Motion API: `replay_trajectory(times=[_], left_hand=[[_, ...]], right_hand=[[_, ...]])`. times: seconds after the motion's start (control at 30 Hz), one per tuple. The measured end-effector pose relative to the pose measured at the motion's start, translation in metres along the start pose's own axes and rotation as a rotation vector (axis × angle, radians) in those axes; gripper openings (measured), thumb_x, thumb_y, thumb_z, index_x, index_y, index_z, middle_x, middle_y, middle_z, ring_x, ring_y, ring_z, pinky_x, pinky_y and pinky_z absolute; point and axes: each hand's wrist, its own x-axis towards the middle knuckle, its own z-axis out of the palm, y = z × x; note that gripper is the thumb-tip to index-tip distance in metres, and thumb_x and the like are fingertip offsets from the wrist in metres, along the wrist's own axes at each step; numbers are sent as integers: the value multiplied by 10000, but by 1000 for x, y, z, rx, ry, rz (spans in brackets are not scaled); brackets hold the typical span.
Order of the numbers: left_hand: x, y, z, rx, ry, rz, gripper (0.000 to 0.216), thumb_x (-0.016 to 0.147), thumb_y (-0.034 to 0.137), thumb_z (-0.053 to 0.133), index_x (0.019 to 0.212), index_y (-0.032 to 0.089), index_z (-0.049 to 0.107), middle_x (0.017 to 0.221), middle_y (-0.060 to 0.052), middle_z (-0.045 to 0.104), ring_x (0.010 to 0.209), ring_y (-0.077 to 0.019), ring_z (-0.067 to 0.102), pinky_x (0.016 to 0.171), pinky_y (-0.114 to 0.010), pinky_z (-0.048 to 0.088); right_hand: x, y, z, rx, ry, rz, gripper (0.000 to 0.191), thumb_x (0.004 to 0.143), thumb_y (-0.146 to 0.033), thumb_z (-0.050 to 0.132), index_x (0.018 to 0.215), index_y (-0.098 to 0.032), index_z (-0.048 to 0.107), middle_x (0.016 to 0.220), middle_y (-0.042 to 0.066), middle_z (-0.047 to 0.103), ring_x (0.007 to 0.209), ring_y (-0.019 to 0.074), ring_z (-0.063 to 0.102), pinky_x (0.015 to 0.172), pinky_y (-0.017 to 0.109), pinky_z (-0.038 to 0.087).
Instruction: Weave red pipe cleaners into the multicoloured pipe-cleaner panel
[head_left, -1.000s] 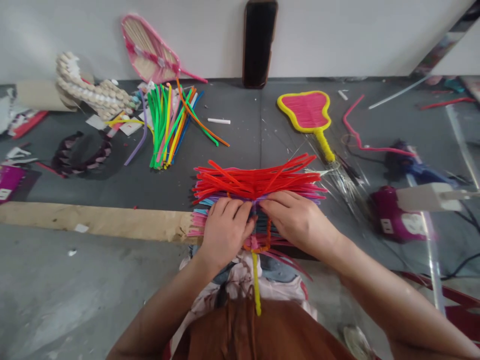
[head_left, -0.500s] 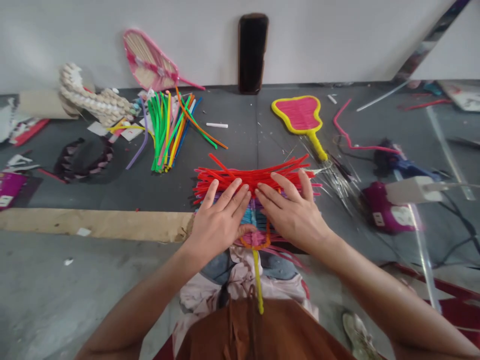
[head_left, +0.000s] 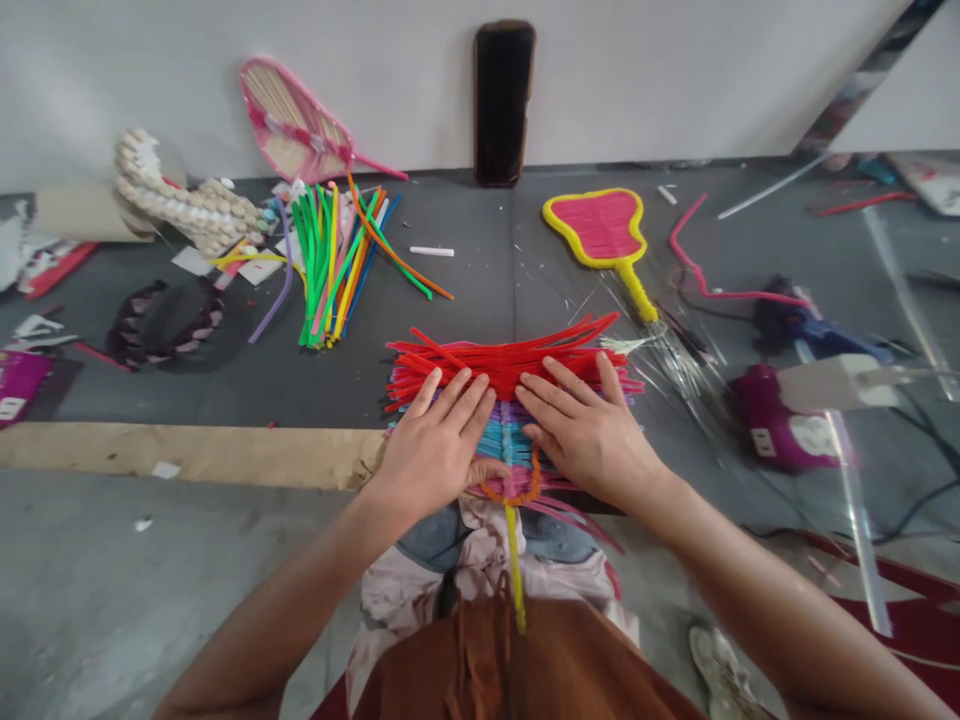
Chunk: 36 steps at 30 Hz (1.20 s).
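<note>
Both hands rest flat on a fan-like piece made of rows of pipe cleaners, at the table's near edge. Its far rows are red pipe cleaners (head_left: 517, 357); blue, purple and pink rows (head_left: 496, 440) show between the hands. My left hand (head_left: 442, 430) lies on the left half, fingers stretched over the red row, thumb pointing inward. On the right half lies my right hand (head_left: 592, 425), its fingers also spread on the red row. An orange fuzzy loop (head_left: 535, 480) curves beneath them, and a yellow stem (head_left: 515, 570) points toward my body.
A bundle of coloured pipe cleaners (head_left: 337, 265) lies left of centre. Beyond stand a phone (head_left: 502, 105) and a pink leaf-shaped fan (head_left: 296, 120) against the wall. To the right are a yellow-edged pink fan (head_left: 600, 230), loose wires (head_left: 675, 370) and a blue glue gun (head_left: 810, 325).
Both hands have drawn slightly toward my body along the red pipe cleaners, showing more of the red row. The fan-like piece stays in about the same place.
</note>
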Motion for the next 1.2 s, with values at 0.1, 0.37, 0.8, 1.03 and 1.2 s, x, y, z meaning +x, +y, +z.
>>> replay_trajectory(times=[0.1,0.37,0.8,1.03,1.2], left_hand=[[5,-3,-4,3,52,16,595,965,519,454,1329,63,569,1409,-168,558,1329,-343,489,1127,-595,339],[34,-5,-6,-31,331,1,202,948,149,515,901,150,712,1000,-59,738,1049,-223,656,1085,-470,441],[36,-9,5,-25,253,-6,253,955,106,442,965,118,695,1050,-99,731,1049,-230,670,1077,-452,465],[27,-12,9,-59,220,37,295,964,108,424,1086,112,692,1194,-123,702,1169,-236,635,1103,-441,452],[17,-17,8,-41,139,117,372,992,282,469,1282,97,612,1376,-128,596,1325,-286,510,1151,-477,387]], right_hand=[[8,1,-4,-2,5,-3,292,980,-220,481,1202,-205,669,1251,43,696,1243,272,559,1155,607,150],[42,6,-13,-64,-27,-30,171,922,-165,557,861,-214,710,920,17,736,949,214,547,1009,464,254],[40,14,-2,-28,-33,-38,205,956,-190,512,853,-218,688,852,17,693,856,197,462,867,381,260],[39,17,1,31,-35,-17,234,969,-205,489,894,-227,709,865,18,703,882,196,487,896,378,275],[39,19,1,54,-33,-15,249,980,-214,475,890,-213,707,886,22,713,898,197,507,919,376,282]])
